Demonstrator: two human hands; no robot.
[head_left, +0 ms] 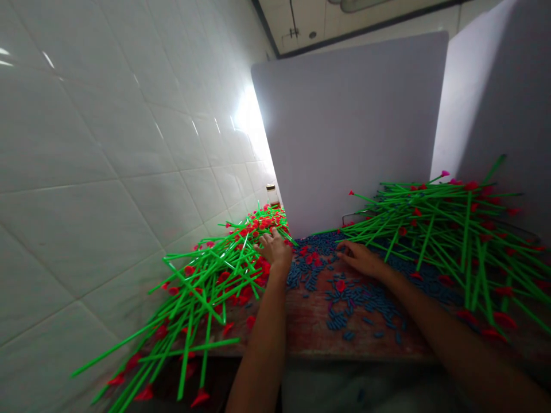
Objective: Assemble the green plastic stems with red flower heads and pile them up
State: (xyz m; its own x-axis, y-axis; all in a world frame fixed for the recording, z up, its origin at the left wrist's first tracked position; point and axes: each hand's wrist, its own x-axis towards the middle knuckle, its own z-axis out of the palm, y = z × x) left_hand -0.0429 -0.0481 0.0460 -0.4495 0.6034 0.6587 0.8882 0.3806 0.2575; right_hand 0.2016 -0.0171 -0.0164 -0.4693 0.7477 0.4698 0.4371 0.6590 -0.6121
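Observation:
My left hand (274, 248) rests on the pile of green sticks with red tips (206, 281) at the left, its fingers curled over the stick ends; whether it grips one is hidden. My right hand (360, 257) lies palm down on the wooden table (310, 330) among small blue pieces (344, 298), fingers pinched toward the blue heap. A few loose red tips (310, 255) lie between the two hands.
A second, larger heap of green sticks with red tips (451, 235) fills the right side. White divider boards (348, 132) stand behind and at the right. A white tiled wall (107, 160) runs along the left. The table's front edge is near my body.

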